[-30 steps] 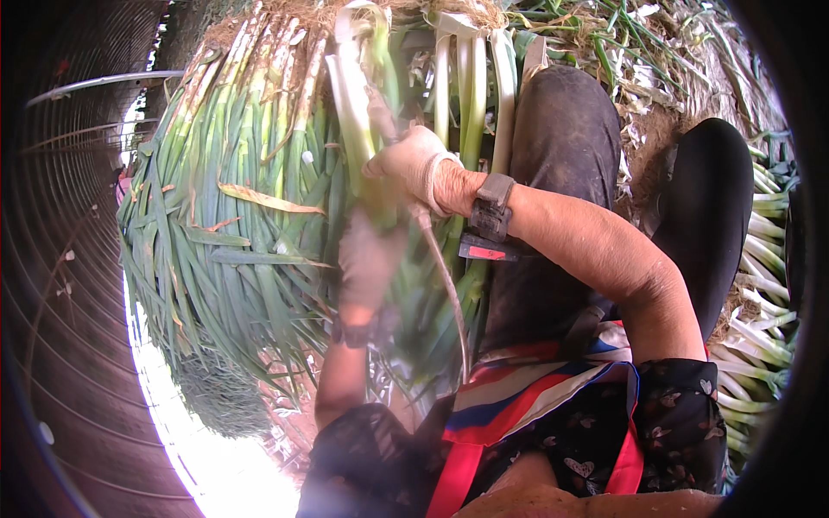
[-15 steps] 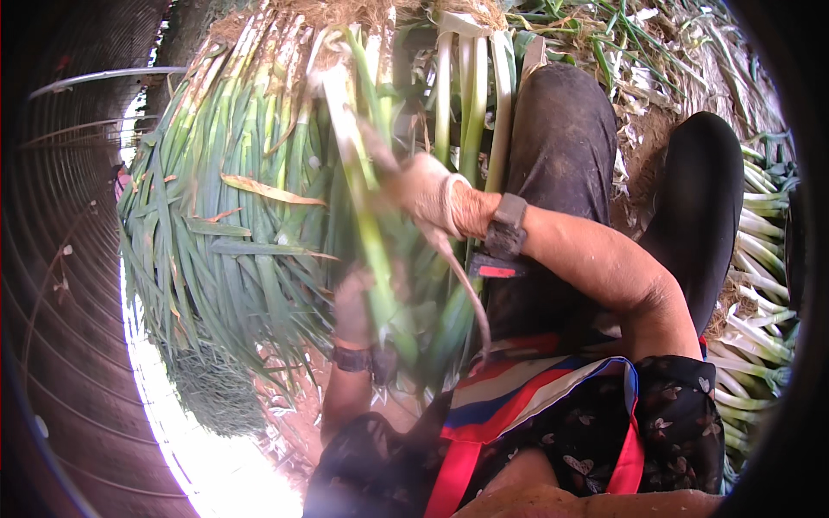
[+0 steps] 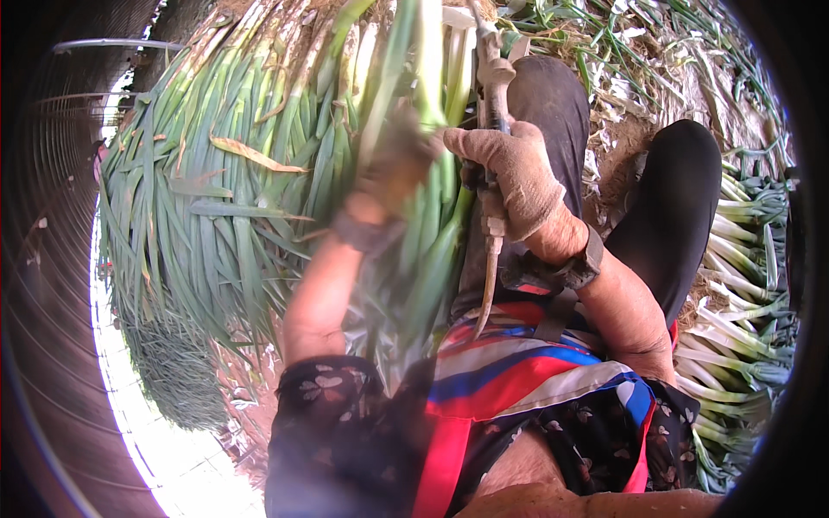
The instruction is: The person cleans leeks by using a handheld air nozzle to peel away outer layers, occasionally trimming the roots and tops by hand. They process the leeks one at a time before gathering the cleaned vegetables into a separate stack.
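Stalks (image 3: 429,65), long, pale green, rise by my left hand (image 3: 395,162) and run out of view at the top edge. Left hand: gloved, badly blurred; looks to be at the stalks, but I can't tell how far its fingers close or how firm any hold is. Right hand (image 3: 522,177): gloved, fingers wrapped round a nozzle tool (image 3: 495,73), thin end up, hose (image 3: 486,298) trailing down to my striped apron (image 3: 484,380). Leafy pile (image 3: 233,164) to the left; row of pale stalks (image 3: 738,337) far right, past my legs (image 3: 553,104).

Doing it well, my judgement: left hand should grip low on the green, snug, no crushing, pale ends clear. Nozzle tool close alongside the stalks, aimed off my left fingers. Better to roll the stalks in the left hand than swing the tool wide. Hose slack, clear of leaves and knees, else it may snag. Whether the tool is running, can't tell.
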`<state>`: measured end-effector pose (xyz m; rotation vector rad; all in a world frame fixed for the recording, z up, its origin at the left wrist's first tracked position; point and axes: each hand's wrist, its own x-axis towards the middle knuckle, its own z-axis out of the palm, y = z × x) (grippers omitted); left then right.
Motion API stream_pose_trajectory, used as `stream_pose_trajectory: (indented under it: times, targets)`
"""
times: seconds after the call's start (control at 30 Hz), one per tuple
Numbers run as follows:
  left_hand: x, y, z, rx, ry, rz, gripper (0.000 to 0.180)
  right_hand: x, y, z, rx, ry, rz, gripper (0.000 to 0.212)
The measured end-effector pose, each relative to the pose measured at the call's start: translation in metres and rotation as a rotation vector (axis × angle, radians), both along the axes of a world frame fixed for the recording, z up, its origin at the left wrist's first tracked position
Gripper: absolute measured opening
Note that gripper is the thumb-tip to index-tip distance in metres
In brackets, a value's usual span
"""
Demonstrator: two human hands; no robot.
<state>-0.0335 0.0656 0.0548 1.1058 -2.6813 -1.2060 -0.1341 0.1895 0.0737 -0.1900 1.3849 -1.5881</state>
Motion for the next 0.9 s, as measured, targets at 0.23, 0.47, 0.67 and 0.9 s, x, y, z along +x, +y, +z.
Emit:
stream_pose_trajectory:
  times: [0.23,0.47,0.67,0.9]
  targets:
    - [0.063,0.035,-0.073,0.559,0.445,0.115,0.034,0.032,-0.032,-0.027,-0.03,-0.234,0.115,0.019]
    - [0.096,-0.059,-0.039,-0.581,-0.339,0.145,0.04,0.089,-0.093,-0.109,-0.02,-0.01,0.661,0.026]
    - [0.091,-0.131,-0.09,-0.723,-0.216,0.252,0.048,0.121,-0.095,-0.114,0.035,0.057,0.479,0.026]
    - [0.066,-0.118,-0.083,-0.617,-0.126,0.365,0.039,0.097,-0.065,-0.066,0.156,-0.193,0.468,0.032]
